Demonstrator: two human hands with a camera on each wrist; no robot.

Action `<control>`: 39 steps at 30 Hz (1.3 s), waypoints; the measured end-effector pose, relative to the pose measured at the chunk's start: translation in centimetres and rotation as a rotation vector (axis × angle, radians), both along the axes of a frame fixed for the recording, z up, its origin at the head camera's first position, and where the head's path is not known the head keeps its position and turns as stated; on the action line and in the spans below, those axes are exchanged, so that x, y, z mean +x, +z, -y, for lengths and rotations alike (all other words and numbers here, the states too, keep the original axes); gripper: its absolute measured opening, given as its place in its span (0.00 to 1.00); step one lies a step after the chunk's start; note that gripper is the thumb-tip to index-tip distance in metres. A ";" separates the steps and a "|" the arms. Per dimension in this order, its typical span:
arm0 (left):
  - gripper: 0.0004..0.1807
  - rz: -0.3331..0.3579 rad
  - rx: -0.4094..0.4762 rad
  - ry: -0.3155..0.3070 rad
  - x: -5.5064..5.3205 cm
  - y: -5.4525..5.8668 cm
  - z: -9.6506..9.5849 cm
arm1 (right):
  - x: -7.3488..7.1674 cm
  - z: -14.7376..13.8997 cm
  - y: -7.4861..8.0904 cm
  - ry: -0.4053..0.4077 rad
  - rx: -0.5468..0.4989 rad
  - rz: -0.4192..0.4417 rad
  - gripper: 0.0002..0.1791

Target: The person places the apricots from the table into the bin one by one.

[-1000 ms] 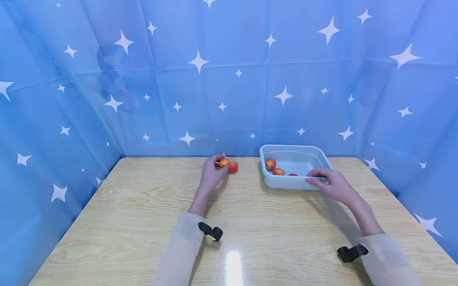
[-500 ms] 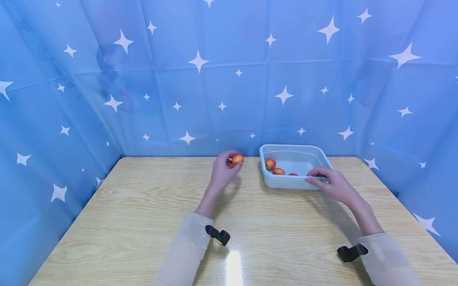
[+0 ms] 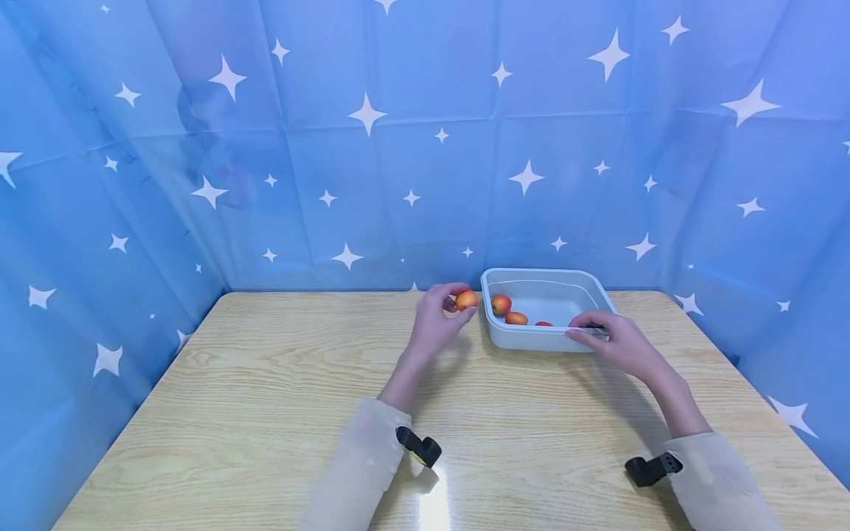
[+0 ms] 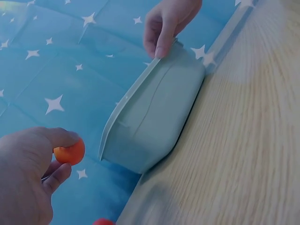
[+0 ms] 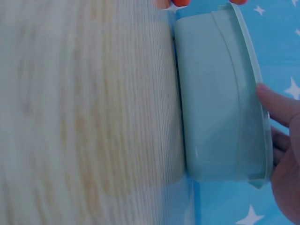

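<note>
My left hand (image 3: 438, 321) pinches a small round orange-and-red fruit (image 3: 466, 300) between thumb and fingers, just left of a pale blue-green plastic tub (image 3: 531, 339). In the left wrist view this fruit (image 4: 70, 152) is up at rim height, apart from the tub. Low in that view is a second red fruit (image 4: 103, 221), mostly cut off; the left hand hides it in the head view. My right hand (image 3: 617, 343) grips the tub's front right rim, thumb outside and fingers inside. In the tub lie a red-yellow fruit (image 3: 501, 304), an orange one (image 3: 516, 318) and a partly hidden red one (image 3: 544, 324).
The tub stands at the back of a wood-grain table (image 3: 518, 428), close to its far edge. Behind and at both sides hangs a blue curtain (image 3: 412, 147) with white stars. A black camera (image 3: 420, 447) is strapped at each wrist.
My left hand has lifted the fruit and carried it right, from beside the second red fruit to close by the tub's left wall. The right hand and the tub have stayed still.
</note>
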State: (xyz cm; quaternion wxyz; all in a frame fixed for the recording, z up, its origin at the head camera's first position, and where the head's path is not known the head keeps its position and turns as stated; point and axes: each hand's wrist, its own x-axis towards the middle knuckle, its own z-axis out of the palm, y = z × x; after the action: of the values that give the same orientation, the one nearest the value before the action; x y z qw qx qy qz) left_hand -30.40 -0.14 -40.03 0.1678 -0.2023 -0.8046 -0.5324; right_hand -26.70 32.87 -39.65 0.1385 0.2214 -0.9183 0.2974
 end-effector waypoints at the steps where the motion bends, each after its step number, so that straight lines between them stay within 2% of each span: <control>1: 0.19 0.000 -0.006 0.000 0.1 0.0 -0.2 | 0.0 0.0 0.0 0.001 0.000 0.000 0.05; 9: 0.20 0.022 0.002 -0.068 1.1 0.2 -1.7 | 0.0 0.0 0.0 0.000 0.002 -0.001 0.05; 17: 0.19 0.014 -0.004 -0.095 1.4 0.3 -3.2 | -0.1 -0.1 -0.1 0.001 0.003 -0.005 0.04; 28: 0.21 0.041 -0.025 -0.093 1.6 0.1 -3.9 | -0.1 0.0 -0.1 0.014 -0.004 -0.011 0.04; 34: 0.20 0.004 -0.018 -0.107 1.4 -0.2 -4.0 | 0.0 0.0 -0.1 0.012 -0.008 -0.007 0.04; 39: 0.20 0.012 -0.001 -0.098 1.2 -0.1 -3.9 | 0.0 0.0 0.0 0.012 -0.006 -0.007 0.04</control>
State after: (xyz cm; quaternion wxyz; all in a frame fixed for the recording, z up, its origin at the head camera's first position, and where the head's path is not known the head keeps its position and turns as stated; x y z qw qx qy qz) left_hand -29.20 3.75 -40.16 0.1367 -0.2385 -0.7950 -0.5407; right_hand -26.73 32.92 -39.69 0.1405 0.2275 -0.9157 0.3002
